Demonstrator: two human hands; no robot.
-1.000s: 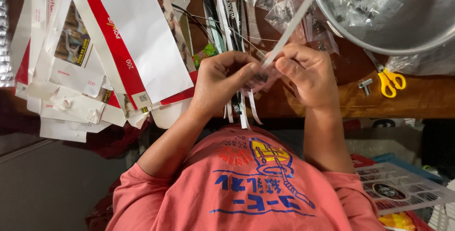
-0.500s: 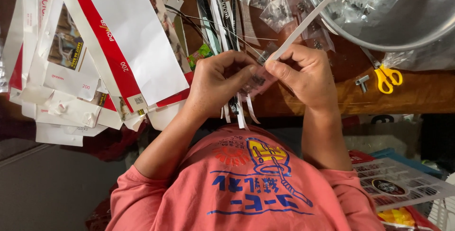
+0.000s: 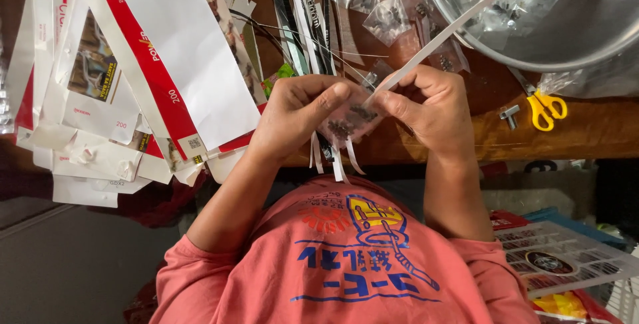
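One small bag in hand, sealing not finished.

The left hand (image 3: 293,114) and right hand (image 3: 432,108) both pinch a clear small bag (image 3: 346,124) of dark bits above the surface (image 3: 586,131); the right also grips a white strip (image 3: 459,24). More filled bags (image 3: 386,14) lie beyond.

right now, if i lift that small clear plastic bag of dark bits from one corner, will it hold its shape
Probably not. The small clear plastic bag looks thin and crumpled between the left hand and right hand, so it should sag. Its loose dark bits would likely slide to the low corner. It seems light.
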